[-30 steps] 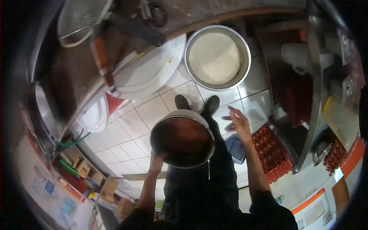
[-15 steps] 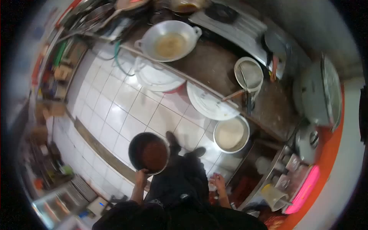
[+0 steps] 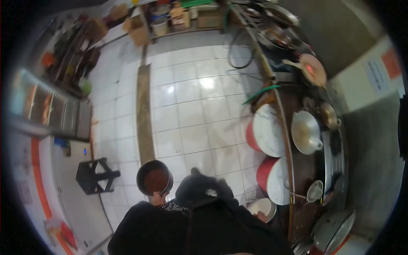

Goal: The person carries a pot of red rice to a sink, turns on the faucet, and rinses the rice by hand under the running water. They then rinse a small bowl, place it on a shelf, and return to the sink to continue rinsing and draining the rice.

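Observation:
My left hand (image 3: 159, 198) is closed on the rim of a dark round pot (image 3: 142, 175), which hangs out to my left above the floor. Reddish-brown contents (image 3: 155, 180) lie in its bottom. On my right, a metal pot with whitish contents (image 3: 260, 205) stands low by the counter. My right hand (image 3: 262, 216) overlaps this pot's near side; its fingers are small and blurred, so I cannot tell whether they hold anything.
Along the right runs a counter (image 3: 304, 170) with a wide metal pan (image 3: 302, 142) and a strainer (image 3: 315, 192). Red tubs with white lids (image 3: 271, 131) stand beneath its edge. A black stool (image 3: 97, 175) is at the left; a brown strip (image 3: 145, 110) crosses the tiled floor (image 3: 187, 106).
My view has swung left, so the counter now runs down the right side. The dark pot has stayed in my left hand. My right hand now overlaps the metal pot.

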Action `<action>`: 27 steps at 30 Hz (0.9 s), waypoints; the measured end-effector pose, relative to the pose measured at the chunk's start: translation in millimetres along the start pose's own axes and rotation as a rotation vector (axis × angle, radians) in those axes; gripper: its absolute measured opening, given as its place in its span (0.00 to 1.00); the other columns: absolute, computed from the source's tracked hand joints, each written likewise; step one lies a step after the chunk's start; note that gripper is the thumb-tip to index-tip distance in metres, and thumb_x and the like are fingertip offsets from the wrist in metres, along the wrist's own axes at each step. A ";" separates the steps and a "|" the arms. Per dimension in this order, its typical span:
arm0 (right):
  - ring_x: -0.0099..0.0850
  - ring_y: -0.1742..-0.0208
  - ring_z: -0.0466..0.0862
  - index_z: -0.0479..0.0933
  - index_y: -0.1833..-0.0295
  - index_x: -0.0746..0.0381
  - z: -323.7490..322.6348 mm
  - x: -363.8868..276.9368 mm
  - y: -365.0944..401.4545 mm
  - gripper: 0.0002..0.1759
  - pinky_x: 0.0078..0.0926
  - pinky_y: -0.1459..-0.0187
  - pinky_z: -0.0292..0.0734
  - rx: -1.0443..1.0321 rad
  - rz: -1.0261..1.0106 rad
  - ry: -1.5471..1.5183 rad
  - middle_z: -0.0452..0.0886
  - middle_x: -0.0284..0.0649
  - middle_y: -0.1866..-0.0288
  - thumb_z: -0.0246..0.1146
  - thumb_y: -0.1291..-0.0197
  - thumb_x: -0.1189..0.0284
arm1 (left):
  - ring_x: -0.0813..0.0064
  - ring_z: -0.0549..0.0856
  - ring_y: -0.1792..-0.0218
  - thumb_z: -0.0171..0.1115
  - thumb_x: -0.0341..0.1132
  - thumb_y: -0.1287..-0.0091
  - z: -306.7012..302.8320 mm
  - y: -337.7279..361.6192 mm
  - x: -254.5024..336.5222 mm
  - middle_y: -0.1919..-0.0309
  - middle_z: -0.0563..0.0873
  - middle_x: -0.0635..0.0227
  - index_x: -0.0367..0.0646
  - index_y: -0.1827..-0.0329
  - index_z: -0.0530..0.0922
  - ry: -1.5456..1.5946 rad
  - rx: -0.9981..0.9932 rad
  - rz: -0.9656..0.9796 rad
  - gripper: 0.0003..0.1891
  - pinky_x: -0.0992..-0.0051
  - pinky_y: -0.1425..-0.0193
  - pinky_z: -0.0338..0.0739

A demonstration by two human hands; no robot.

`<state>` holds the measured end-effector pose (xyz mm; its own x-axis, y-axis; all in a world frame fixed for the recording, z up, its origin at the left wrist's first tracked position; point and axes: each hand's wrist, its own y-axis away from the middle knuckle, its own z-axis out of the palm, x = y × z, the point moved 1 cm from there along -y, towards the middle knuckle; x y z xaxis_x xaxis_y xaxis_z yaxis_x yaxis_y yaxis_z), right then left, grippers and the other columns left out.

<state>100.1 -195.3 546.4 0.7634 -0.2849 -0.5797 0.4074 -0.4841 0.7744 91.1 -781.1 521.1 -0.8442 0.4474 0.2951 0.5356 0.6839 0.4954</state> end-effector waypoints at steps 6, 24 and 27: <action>0.27 0.74 0.81 0.72 0.44 0.66 165.3 -202.4 -41.2 0.15 0.21 0.80 0.75 -0.226 -0.322 0.380 0.81 0.42 0.66 0.56 0.35 0.74 | 0.54 0.86 0.60 0.74 0.56 0.50 -24.9 -72.9 -15.3 0.63 0.87 0.54 0.40 0.60 0.83 0.172 -0.038 -0.279 0.27 0.61 0.55 0.78; 0.32 0.50 0.80 0.75 0.42 0.65 907.6 -832.4 360.2 0.18 0.29 0.44 0.73 -1.062 -1.995 -0.229 0.81 0.42 0.51 0.49 0.28 0.67 | 0.52 0.84 0.56 0.70 0.50 0.45 -57.1 -265.1 165.6 0.55 0.84 0.52 0.40 0.49 0.78 0.752 0.296 -0.824 0.27 0.59 0.55 0.79; 0.31 0.51 0.80 0.76 0.42 0.65 1015.5 -767.9 356.9 0.18 0.29 0.44 0.73 -1.214 -1.819 -0.104 0.81 0.42 0.51 0.50 0.28 0.67 | 0.52 0.84 0.55 0.70 0.49 0.45 -87.3 -307.5 179.2 0.53 0.83 0.52 0.41 0.47 0.77 0.889 0.330 -0.891 0.27 0.59 0.55 0.79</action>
<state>-849.7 -989.5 1010.5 -0.7148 -0.2995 -0.6319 0.5093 0.3963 -0.7639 -226.5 -961.6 493.0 -0.5656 -0.6772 0.4706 -0.3402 0.7114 0.6149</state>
